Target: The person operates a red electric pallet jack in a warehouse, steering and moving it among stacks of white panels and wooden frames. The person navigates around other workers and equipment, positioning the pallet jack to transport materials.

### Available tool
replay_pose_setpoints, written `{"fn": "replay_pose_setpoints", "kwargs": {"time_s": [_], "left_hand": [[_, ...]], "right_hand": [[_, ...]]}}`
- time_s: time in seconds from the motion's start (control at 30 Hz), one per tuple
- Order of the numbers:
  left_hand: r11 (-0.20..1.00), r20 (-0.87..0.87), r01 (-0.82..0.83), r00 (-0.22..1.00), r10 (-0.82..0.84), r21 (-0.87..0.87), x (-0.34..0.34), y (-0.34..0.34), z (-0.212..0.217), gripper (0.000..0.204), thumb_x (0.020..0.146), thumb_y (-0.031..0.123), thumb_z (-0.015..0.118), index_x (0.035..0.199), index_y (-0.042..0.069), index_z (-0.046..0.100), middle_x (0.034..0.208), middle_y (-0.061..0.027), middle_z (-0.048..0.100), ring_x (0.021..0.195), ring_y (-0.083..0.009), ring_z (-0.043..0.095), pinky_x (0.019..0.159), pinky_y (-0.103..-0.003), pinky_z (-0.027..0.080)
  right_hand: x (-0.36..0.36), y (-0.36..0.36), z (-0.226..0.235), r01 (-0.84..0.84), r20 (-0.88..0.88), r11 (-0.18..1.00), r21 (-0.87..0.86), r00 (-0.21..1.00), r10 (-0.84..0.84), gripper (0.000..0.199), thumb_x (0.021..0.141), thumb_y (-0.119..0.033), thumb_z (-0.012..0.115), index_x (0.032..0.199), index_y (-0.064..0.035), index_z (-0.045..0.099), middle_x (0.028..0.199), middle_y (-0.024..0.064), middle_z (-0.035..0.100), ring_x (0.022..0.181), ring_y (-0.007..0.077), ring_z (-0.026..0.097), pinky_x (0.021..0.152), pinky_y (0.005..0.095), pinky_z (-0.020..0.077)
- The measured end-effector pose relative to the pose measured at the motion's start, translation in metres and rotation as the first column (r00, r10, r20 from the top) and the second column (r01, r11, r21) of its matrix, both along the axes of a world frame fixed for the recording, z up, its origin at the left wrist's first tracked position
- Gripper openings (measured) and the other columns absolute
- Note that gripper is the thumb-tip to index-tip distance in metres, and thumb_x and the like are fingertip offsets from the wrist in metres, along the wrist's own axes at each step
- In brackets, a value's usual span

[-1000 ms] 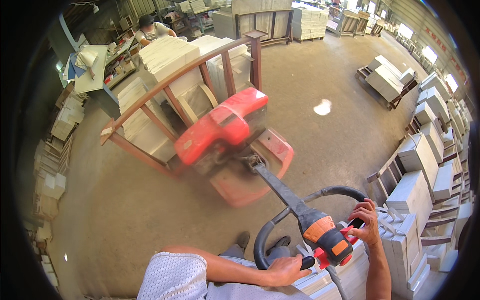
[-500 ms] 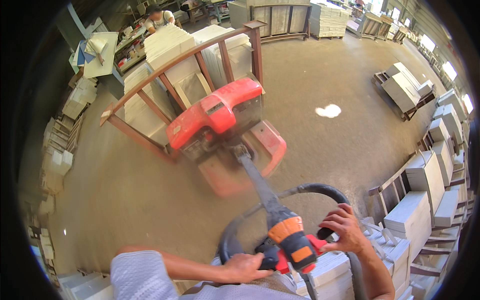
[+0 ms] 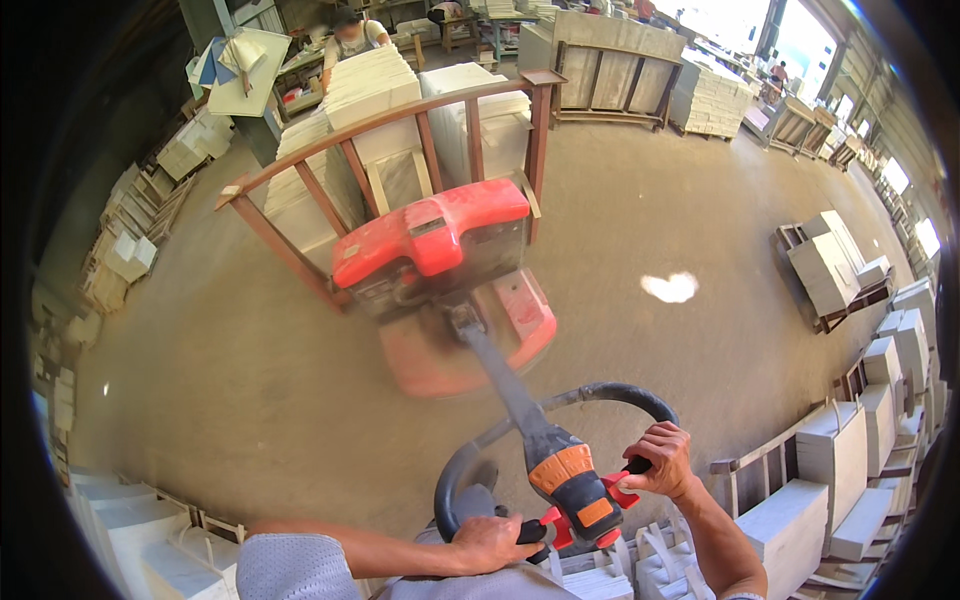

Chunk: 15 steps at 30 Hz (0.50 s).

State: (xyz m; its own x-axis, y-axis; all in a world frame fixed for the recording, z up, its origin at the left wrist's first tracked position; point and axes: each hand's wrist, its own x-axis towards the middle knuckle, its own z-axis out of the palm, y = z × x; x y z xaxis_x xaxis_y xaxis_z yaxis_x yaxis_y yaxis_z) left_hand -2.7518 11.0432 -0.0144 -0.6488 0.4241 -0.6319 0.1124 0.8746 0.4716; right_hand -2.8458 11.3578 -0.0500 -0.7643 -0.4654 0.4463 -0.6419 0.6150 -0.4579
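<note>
A red powered pallet truck point(image 3: 432, 232) stands before me, its grey tiller arm point(image 3: 497, 372) angled back toward my body. The tiller head point(image 3: 575, 488), black and orange with red side levers, sits inside a black loop guard point(image 3: 620, 391). My left hand point(image 3: 490, 541) is closed round the left grip, which it partly hides. On the other side, my right hand point(image 3: 662, 460) wraps the right black grip point(image 3: 637, 464), thumb by the red lever. Beyond the truck, a brown metal rack point(image 3: 430, 110) carries stacks of pale slabs point(image 3: 372, 88).
A person point(image 3: 352, 38) is behind the stacks. To the right, a low pallet of pale blocks point(image 3: 825, 262) stands on the brown floor point(image 3: 600, 220). Rows of white slabs point(image 3: 785, 525) line the near right, with more at the near left point(image 3: 130, 520). A slab-laden rack point(image 3: 612, 70) stands farther back.
The view has turned, and the loaded rack now appears more level and slightly to the right. The tiller head and my right hand sit a little to the left. Both hands keep their hold.
</note>
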Motion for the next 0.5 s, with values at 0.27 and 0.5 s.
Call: {"fn": "replay_pose_setpoints", "kwargs": {"time_s": [0.27, 0.5], "left_hand": [[0.993, 0.079, -0.094, 0.993, 0.089, 0.069, -0.023, 0.063, -0.025, 0.066, 0.092, 0.062, 0.056, 0.102, -0.003, 0.059, 0.088, -0.0259, 0.070, 0.088, -0.0423, 0.070, 0.077, -0.051, 0.053], [0.989, 0.039, -0.134, 0.991, 0.132, 0.062, -0.025, 0.082, -0.032, 0.061, 0.091, 0.059, 0.060, 0.104, 0.000, 0.059, 0.091, -0.0249, 0.072, 0.090, -0.0414, 0.071, 0.082, -0.053, 0.054]], "right_hand": [[-0.052, 0.060, -0.015, -0.136, 0.033, 0.985, 0.110, 0.991, 0.133, 0.056, 0.068, -0.069, 0.074, 0.069, -0.0140, 0.067, 0.063, 0.0024, 0.060, 0.065, 0.0241, 0.062, 0.072, 0.0351, 0.0479], [-0.066, 0.077, -0.017, -0.192, 0.121, 0.968, 0.161, 0.977, 0.173, 0.055, 0.070, -0.069, 0.073, 0.077, -0.0147, 0.072, 0.069, 0.0017, 0.066, 0.071, 0.0242, 0.065, 0.076, 0.0353, 0.0494]]}}
